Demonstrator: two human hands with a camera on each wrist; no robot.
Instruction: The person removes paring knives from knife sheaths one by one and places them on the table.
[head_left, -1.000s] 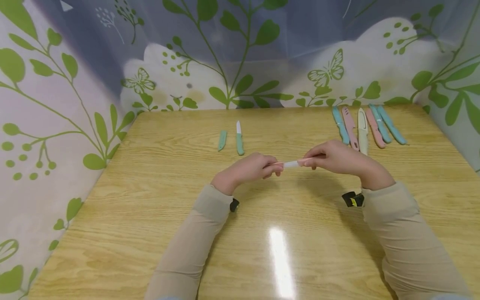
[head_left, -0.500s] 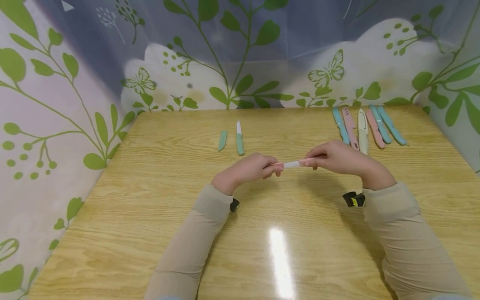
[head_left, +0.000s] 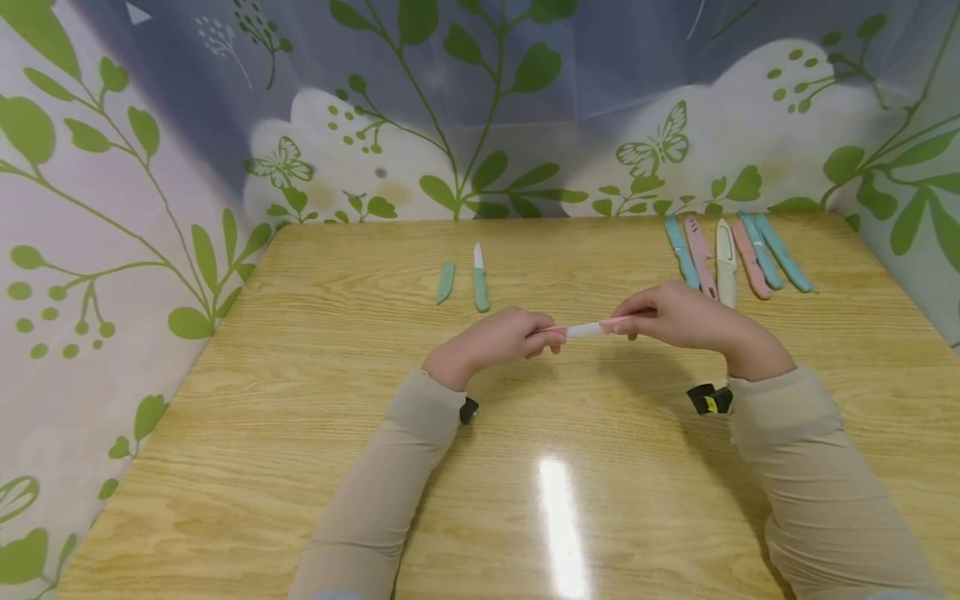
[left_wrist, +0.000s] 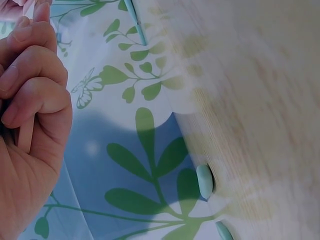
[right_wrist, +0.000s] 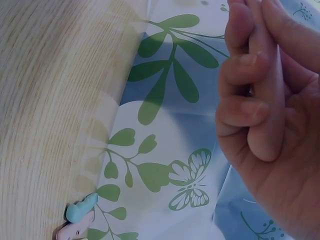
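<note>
Only my head view gives me the whole span: the left hand [head_left: 504, 339] and the right hand [head_left: 675, 315] face each other above the wooden table [head_left: 300, 350], with the pink-handled knife [head_left: 585, 330] held level-ish between them. That view also lays out the far side for me: a green knife [head_left: 481, 287] beside a short green cover [head_left: 446, 282], and at the right a cream knife [head_left: 725, 258] among blue and pink ones; the wrist feeds catch just a few ends of these. What those feeds do give me is the grip. On the left, the fingers curl round a flat pink piece [left_wrist: 25, 132], clamped against the palm; I cannot tell how far the blade reaches into it. On the right, fingers and thumb clamp the knife's handle [right_wrist: 266, 115], largely covered by the hand from above. The handle is smooth, pale pink and rounded at its butt, while the blade [head_left: 581, 331] is white, a short plain stretch of it visible between the two pink parts.
</note>
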